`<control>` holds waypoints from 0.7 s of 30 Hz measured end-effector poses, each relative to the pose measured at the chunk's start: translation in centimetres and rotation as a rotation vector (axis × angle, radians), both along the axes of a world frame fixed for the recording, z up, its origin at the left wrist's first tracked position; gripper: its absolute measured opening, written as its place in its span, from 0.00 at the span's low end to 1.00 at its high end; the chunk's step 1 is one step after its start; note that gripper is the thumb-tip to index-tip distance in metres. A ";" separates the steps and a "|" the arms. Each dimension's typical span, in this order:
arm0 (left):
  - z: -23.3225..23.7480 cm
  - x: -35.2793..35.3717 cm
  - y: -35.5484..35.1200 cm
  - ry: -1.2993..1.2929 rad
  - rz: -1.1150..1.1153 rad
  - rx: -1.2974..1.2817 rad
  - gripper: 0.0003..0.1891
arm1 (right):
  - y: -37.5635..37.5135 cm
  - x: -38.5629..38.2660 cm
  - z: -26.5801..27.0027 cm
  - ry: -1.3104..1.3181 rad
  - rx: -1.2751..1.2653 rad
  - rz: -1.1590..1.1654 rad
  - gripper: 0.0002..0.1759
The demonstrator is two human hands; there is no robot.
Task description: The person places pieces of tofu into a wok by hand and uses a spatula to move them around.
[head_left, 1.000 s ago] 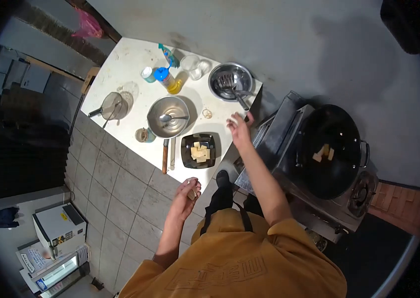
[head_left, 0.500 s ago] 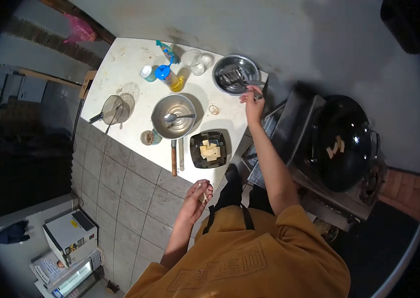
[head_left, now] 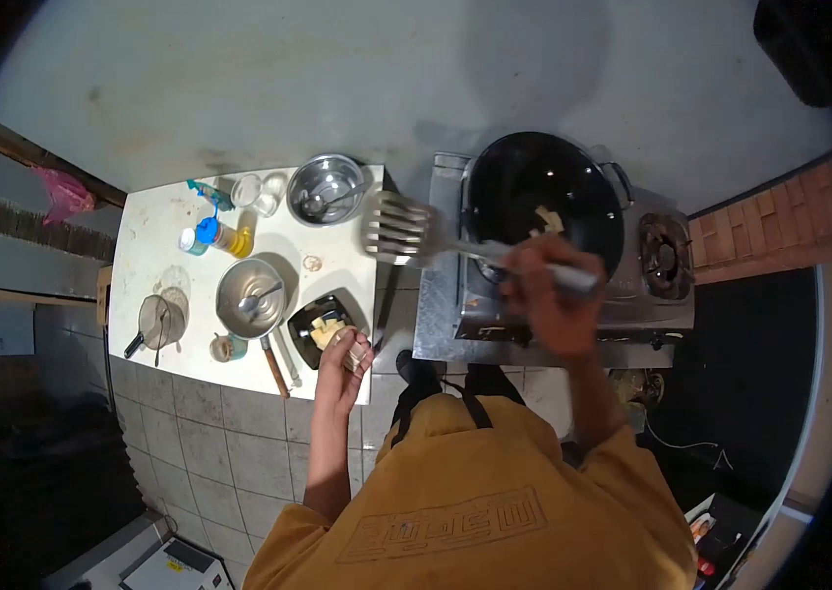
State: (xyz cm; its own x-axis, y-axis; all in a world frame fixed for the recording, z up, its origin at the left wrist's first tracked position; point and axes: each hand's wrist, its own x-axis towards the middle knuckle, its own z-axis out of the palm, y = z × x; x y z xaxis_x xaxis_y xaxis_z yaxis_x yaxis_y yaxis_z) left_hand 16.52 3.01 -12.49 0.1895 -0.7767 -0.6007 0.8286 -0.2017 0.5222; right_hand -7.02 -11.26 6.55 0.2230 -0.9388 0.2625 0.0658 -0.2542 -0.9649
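My right hand (head_left: 556, 300) grips the grey handle of a slotted metal spatula (head_left: 401, 230), raised in front of the black wok (head_left: 514, 177) on the stove. Several pale pieces (head_left: 549, 220) lie in the wok. My left hand (head_left: 345, 364) is curled around a pale piece (head_left: 356, 356), beside the black square dish (head_left: 304, 344). More pale, cut pieces (head_left: 326, 331) are in that dish, partly hidden by my left fingers.
On the white table (head_left: 150, 265) stand a metal pan (head_left: 229, 285) with a spoon, a steel bowl (head_left: 300, 202), a strainer (head_left: 153, 322), a blue-capped bottle (head_left: 229, 237) and jars. Right of the wok is a bare burner (head_left: 667, 256).
The view has swung right toward the stove. My right hand has taken the spatula from the steel bowl to near the wok. My left hand has moved up to the black dish.
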 end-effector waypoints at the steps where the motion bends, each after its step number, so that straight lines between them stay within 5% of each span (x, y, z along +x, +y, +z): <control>1: 0.5 -0.7 -0.6 -0.009 -0.014 -0.008 0.08 | -0.6 -2.1 0.7 0.023 -0.006 -0.089 0.08; 3: 1.2 -2.3 -1.2 -0.017 -0.038 -0.016 0.08 | -2.4 -6.3 3.7 0.287 0.097 -0.200 0.10; 8: 1.2 -6.8 -1.9 -0.018 -0.081 -0.032 0.07 | -8.7 -15.1 4.3 0.740 -0.216 -0.229 0.15; 15: 4.5 -13.6 -1.9 -0.058 -0.012 -0.077 0.07 | -16.0 -19.8 -0.4 0.674 -0.432 -0.089 0.13; 21: 3.7 -18.6 -0.9 -0.031 0.162 -0.055 0.09 | -18.2 -19.0 -1.1 0.959 -0.329 -0.015 0.18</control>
State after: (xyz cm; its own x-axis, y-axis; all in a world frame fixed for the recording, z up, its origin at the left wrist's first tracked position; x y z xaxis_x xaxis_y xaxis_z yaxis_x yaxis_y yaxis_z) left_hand -2.08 2.09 -8.77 0.3326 -0.7658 -0.5504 0.8314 -0.0373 0.5544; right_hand -26.06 -29.51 5.47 0.4638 -0.8569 0.2250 -0.7055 -0.5109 -0.4912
